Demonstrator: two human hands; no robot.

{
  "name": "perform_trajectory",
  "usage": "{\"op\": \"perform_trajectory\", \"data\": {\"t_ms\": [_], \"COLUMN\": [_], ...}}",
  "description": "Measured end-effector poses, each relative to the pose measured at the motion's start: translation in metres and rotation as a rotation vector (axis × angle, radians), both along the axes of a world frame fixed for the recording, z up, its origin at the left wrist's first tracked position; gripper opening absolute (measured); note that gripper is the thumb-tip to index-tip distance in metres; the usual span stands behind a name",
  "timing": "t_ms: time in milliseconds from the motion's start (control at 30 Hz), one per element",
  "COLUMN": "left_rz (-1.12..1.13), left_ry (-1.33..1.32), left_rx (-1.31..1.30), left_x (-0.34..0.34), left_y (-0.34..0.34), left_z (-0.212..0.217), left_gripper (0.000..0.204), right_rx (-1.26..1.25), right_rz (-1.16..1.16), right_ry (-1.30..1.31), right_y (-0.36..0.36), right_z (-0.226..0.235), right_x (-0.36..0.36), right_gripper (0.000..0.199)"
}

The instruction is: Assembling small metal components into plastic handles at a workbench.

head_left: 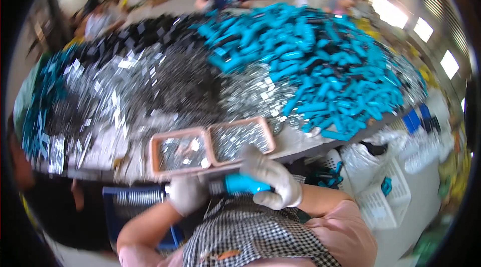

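A teal handle-shaped piece [244, 184] with a black end lies level in front of my apron, below two joined pink trays. My right hand [274, 181], in a whitish glove, holds the teal end, thumb below and fingers above. My left hand [188, 196], gloved too, is closed at the black end; blur hides its fingertips. The left pink tray [155, 152] contains flat shiny metal pieces. Smaller metal parts fill the right pink tray [269, 139]. Both trays stand at the near edge of the table.
Teal handles [295, 46] are heaped at the right of the table. Silver metal pieces [115, 86] and black parts [185, 81] cover its left and middle. A blue bin [108, 207] with ribbed metal sits lower left, a white basket [378, 207] lower right. People sit across the table.
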State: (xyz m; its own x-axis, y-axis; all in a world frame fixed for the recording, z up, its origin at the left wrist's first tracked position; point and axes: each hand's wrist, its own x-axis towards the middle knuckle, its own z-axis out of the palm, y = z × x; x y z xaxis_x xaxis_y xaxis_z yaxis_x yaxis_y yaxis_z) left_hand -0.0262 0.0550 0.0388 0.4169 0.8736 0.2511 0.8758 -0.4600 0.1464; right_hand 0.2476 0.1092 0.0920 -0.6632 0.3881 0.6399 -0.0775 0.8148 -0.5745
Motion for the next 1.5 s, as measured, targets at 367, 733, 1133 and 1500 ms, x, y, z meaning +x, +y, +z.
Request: {"op": "perform_trajectory", "data": {"t_ms": [367, 733, 1133, 1500], "left_rz": [-0.061, 0.409, -0.137, -0.219], "left_ry": [-0.291, -0.532, -0.31, -0.419], "left_rx": [-0.203, -0.119, -0.501, -0.974], "left_x": [0.004, 0.012, 0.014, 0.005], "left_y": [-0.017, -0.021, -0.016, -0.003], "left_z": [-0.007, 0.008, 0.004, 0.012], "left_gripper": [0.018, 0.008, 0.027, 0.038], "right_rx": [-0.467, -0.201, -0.079, 0.626], "right_rz": [-0.143, 0.131, 0.123, 0.098], "right_ry": [0.02, 0.022, 0.015, -0.275], "right_y": [0.022, 0.017, 0.029, 0.031], "right_z": [0.031, 0.01, 0.017, 0.005], "right_x": [-0.004, -0.018, -0.009, -0.02], "right_gripper": [0.046, 0.049, 0.044, 0.074]}}
